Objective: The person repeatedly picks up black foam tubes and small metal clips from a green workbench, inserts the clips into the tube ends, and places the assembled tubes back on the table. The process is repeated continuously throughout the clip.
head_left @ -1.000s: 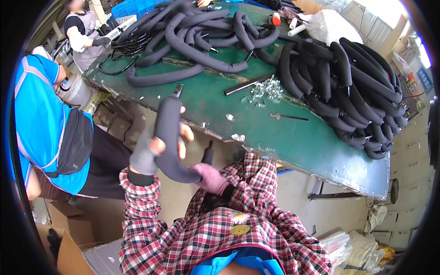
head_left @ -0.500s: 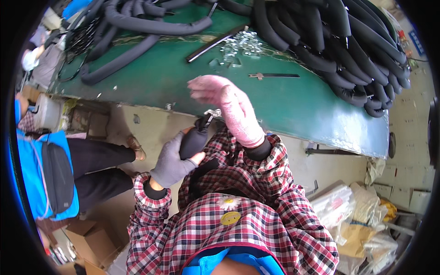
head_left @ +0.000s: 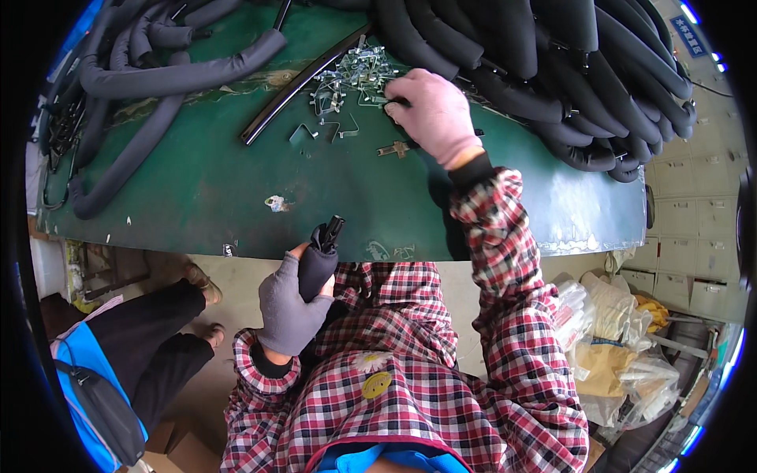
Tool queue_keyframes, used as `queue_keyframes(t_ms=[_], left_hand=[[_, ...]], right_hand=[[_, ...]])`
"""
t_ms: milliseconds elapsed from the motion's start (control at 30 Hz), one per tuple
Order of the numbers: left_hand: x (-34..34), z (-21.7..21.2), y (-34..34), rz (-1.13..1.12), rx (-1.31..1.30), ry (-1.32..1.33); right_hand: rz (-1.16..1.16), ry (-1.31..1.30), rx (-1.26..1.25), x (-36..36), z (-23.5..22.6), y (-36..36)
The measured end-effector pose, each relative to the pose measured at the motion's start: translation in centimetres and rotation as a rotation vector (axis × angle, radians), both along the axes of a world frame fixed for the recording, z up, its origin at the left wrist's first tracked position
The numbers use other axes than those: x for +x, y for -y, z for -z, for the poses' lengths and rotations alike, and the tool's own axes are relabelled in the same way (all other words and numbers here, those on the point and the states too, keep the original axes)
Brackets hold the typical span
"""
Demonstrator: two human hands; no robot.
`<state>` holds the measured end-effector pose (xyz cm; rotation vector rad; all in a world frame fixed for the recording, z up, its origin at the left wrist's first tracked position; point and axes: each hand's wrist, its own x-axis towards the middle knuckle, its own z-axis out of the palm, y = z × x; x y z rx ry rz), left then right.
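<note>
Your left hand (head_left: 288,303), in a grey fingerless glove, has its fingers wrapped around the end of a black foam-covered hose (head_left: 318,264), holding it upright just below the near edge of the green desk (head_left: 205,197). A short dark tip (head_left: 334,229) pokes out of the top of the foam. Your right hand (head_left: 432,110), in a pale pink glove, reaches across the desk to the pile of small metal clips (head_left: 351,75); its fingers are curled down into the pile, and I cannot tell whether they have closed on one (the fingertips are hidden under the hand).

The hose looks soft and springy on the outside, so a firm squeeze will dent the foam without getting a solid hold; grip it close to the end, as you are doing, where the stiffer core inside gives support. It should be light, but most of its length is out of sight, so expect it to drag. The clips are thin bent wire, light, slippery and tangled together, so pinch a single one by its straight leg.

Other things around: a long black strip (head_left: 296,87) lies beside the clips, and many more foam hoses (head_left: 552,71) are heaped at the far side. Another person's legs (head_left: 158,331) are at your left.
</note>
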<state>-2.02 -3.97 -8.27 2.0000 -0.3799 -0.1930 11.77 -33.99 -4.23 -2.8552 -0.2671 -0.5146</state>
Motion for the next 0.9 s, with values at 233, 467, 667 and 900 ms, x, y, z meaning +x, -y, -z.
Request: queue_keyframes(t_ms=[233, 467, 667, 900], left_hand=[[-0.5, 0.5, -0.6, -0.052, -0.034, -0.060], [-1.9, -0.8, -1.8, -0.124, -0.129, -0.042], [-1.5, -3.0, -2.0, -0.139, -0.401, -0.335], [-1.0, -2.7, -1.9, -0.218, -0.594, -0.367]], right_hand=[[0.108, -0.252, -0.129, -0.8, -0.9, -1.0], [-0.014, -0.646, 1.095, -2.4, -2.5, 0.4], [-0.392, -0.616, 1.816, -9.7, 1.0, -6.0], [-0.307, -0.205, 1.541, -16.0, 3.6, -15.4]])
